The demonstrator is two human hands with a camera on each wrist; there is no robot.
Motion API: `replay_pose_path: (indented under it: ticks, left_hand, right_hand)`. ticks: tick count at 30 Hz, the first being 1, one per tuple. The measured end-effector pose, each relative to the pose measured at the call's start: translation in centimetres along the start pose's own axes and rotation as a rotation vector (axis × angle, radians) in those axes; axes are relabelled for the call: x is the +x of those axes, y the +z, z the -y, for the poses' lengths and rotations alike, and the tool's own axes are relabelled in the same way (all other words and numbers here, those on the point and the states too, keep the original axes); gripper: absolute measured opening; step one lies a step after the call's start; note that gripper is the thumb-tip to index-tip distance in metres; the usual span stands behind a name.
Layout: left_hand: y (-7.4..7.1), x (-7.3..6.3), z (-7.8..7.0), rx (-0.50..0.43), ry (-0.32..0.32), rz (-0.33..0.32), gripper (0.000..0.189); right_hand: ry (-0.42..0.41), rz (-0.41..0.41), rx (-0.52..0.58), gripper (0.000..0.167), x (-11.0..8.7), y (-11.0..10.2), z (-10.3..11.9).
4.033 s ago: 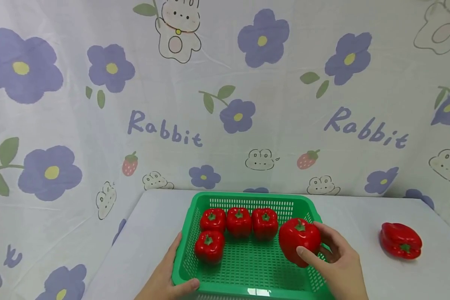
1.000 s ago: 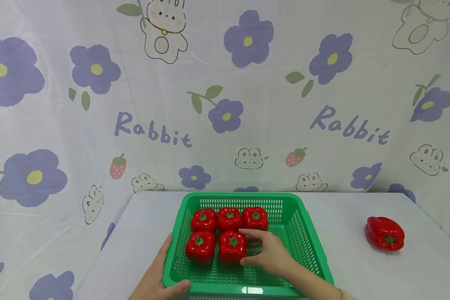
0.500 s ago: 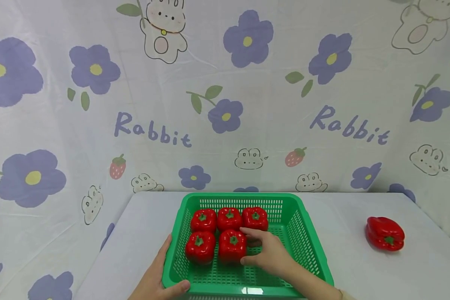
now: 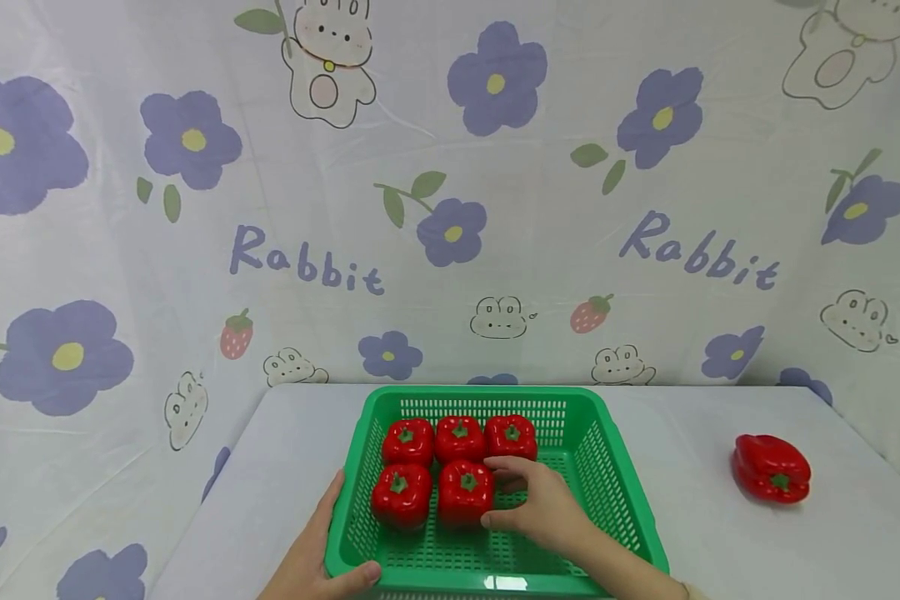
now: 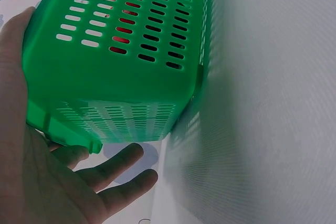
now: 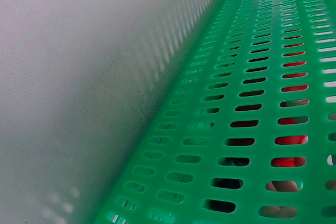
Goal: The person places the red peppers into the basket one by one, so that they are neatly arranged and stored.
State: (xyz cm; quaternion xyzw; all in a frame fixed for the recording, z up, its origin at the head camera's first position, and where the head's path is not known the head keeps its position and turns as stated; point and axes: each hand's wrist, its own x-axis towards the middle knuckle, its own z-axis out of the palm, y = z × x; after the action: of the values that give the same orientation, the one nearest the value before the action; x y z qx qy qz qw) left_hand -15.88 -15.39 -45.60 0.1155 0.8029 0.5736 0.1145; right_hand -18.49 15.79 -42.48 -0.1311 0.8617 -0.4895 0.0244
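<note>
In the head view, several glossy red bell peppers stand upright in a green slotted plastic basket (image 4: 622,467). My right hand (image 4: 543,508) is inside the basket, its fingers and thumb curled around the right side of the front-row bell pepper (image 4: 465,492). The left wrist view shows my left hand (image 5: 58,182) at a basket corner, two fingers stretched out past the wall. From the head view, that hand holds the near-left corner, thumb over the front rim and fingers along the left side. Basket slots fill much of the right wrist view, red peppers showing through.
Another red bell pepper (image 4: 771,469) lies on its side on the white table (image 4: 720,550), right of the basket. Behind the table hangs a white cloth (image 4: 555,208) printed with purple flowers and rabbits.
Since four seconds ago, my right hand has brought the bell pepper from the basket's right side leftward into the front row. Over the last second it shifts only slightly; my left hand stays at the corner.
</note>
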Motion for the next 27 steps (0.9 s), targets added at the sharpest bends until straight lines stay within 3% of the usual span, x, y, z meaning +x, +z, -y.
replay_pose_path:
  ticks: [27]
  left_hand:
    - [-0.06,0.08,0.2,-0.003,0.017,-0.007,0.099]
  right_hand:
    - [0.042,-0.097,-0.017,0.059,-0.29,-0.45,0.46]
